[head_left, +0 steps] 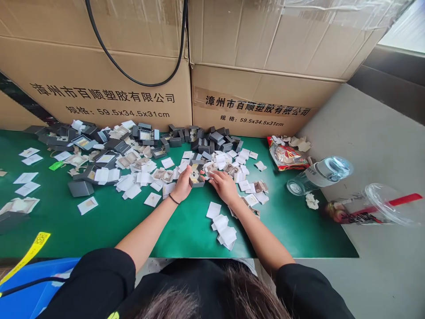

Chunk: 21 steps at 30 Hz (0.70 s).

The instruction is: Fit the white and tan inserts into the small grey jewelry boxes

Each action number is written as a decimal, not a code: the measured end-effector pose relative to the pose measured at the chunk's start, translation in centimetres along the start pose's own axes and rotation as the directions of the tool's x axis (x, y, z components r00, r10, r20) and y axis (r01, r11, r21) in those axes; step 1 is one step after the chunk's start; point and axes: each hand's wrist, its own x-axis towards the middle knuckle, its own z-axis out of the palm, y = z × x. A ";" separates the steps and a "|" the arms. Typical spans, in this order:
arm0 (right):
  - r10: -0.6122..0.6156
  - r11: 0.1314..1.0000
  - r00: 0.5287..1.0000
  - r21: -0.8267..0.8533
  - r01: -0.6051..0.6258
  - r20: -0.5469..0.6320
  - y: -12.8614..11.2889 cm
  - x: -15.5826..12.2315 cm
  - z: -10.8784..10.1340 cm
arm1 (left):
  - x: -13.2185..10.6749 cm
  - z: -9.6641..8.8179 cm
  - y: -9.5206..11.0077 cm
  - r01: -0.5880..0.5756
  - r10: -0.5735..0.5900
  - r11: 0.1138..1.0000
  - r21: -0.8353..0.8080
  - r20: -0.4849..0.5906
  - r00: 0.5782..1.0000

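My left hand [182, 184] is closed around a small dark grey box [196, 173], which is held upright over the table and shows a pale inside with a dark pattern. Just right of the box is my right hand [225, 186], fingers loosely bent toward it and slightly apart; I see nothing held in them. Beyond both hands lie white folded papers [168, 163] and beige inserts [163, 174]. More white papers [224, 230] form a short row near the front edge, left of my right forearm.
Dark grey boxes [217, 137] are heaped along the back of the green table [109, 230], against large cartons [133, 99]. At the right stand a clear bottle [317, 176], a plastic cup with a red straw [375, 206] and a red snack bag [286, 155]. A blue bin [29, 283] sits front left.
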 end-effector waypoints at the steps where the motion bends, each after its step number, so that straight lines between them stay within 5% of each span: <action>1: 0.029 0.999 0.999 0.038 -0.028 -0.027 0.2 0.0 0.1 | 0.0 0.0 0.0 0.008 -0.008 1.000 -0.012 0.021 1.000; 10: 0.335 0.887 0.918 0.401 -0.230 -0.214 1.4 0.4 -0.2 | 0.1 -0.6 1.2 0.070 -0.056 0.979 -0.190 0.077 0.995; 15: 0.537 0.727 0.832 0.575 -0.376 -0.136 1.3 0.4 -0.9 | 0.2 -1.2 1.9 0.096 -0.086 0.957 -0.274 0.047 0.995; 21: 0.266 0.916 0.946 0.355 -0.188 -0.186 1.5 0.6 -3.2 | 0.4 -1.4 1.9 0.120 -0.108 0.942 -0.312 0.056 0.993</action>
